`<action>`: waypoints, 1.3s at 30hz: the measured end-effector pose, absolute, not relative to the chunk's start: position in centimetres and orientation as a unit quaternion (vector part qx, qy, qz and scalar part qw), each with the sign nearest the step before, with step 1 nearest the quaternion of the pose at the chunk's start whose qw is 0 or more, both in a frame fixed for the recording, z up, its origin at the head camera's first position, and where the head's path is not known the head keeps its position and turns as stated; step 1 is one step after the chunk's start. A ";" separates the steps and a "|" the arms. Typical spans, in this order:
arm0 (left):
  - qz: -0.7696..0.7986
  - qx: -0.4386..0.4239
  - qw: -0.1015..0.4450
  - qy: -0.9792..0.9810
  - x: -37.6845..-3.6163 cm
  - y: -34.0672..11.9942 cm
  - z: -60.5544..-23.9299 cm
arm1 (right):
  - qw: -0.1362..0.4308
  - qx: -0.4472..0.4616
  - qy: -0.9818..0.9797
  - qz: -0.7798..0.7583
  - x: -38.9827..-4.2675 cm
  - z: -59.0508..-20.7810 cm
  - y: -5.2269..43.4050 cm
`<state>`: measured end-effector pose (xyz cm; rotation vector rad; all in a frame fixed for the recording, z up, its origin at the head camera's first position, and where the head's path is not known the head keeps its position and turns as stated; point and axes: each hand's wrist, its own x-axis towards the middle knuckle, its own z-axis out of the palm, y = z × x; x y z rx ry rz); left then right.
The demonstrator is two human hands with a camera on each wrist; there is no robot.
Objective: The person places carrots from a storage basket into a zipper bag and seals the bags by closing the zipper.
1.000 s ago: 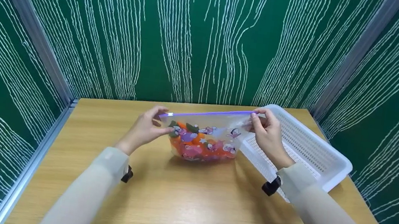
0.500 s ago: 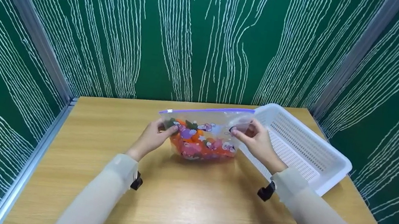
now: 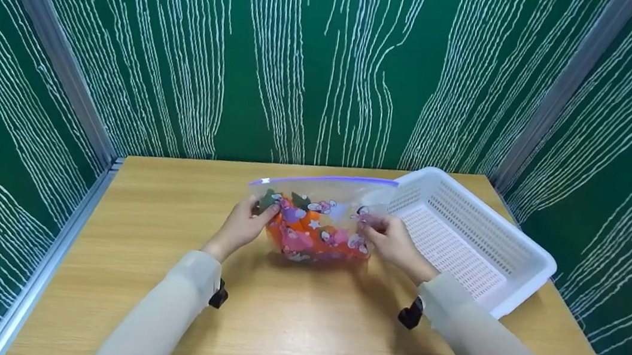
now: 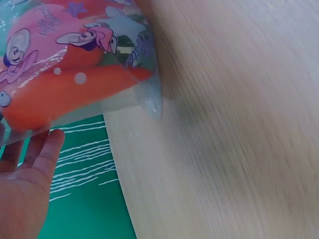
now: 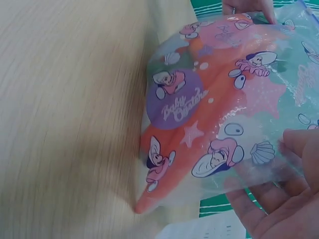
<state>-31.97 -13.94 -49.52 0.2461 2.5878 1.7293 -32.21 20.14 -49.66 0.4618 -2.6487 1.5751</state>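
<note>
A clear zip bag [image 3: 317,220] with a purple zip strip and printed cartoon shells stands on the table, filled with orange and green objects. One long orange piece with a tapered end, like a carrot, shows through the plastic in the right wrist view. My left hand [image 3: 243,224] grips the bag's left side, thumb in front and fingers behind. On the other side my right hand [image 3: 395,244] pinches the plastic below the zip. The white slider sits at the strip's left end. Whether the zip is fully sealed cannot be told.
A white perforated plastic basket [image 3: 464,244] stands at the right on the wooden table [image 3: 297,332], close beside my right hand. Green walls with white wavy lines [image 3: 330,64] enclose the back and sides.
Both hands have moved down from the zip strip to the bag's sides. The right hand has let go of the strip's right end and taken the plastic lower down.
</note>
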 end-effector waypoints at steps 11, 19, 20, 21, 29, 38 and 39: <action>0.601 0.029 0.002 0.799 -32.3 -14.1 -50.7 | -0.001 0.118 -0.824 0.555 -31.8 -50.8 18.9; 0.607 -0.028 0.063 0.791 -31.6 -14.5 -52.3 | -0.027 0.080 -0.836 0.543 -31.1 -53.0 17.9; 0.602 -0.033 0.065 0.795 -31.6 -14.6 -52.6 | -0.036 0.077 -0.834 0.545 -31.1 -53.3 17.8; 0.596 -0.036 0.065 0.800 -31.5 -14.6 -52.8 | -0.045 0.072 -0.835 0.543 -31.0 -53.6 17.7; 0.565 -0.056 0.056 0.821 -31.3 -15.0 -53.8 | -0.077 0.042 -0.862 0.500 -31.1 -55.3 17.2; 0.519 -0.072 0.047 0.851 -31.4 -15.1 -54.4 | -0.054 0.074 -0.875 0.475 -31.2 -55.8 16.8; 0.511 -0.079 0.045 0.855 -31.4 -15.1 -54.3 | -0.044 0.075 -0.881 0.465 -31.1 -55.7 16.7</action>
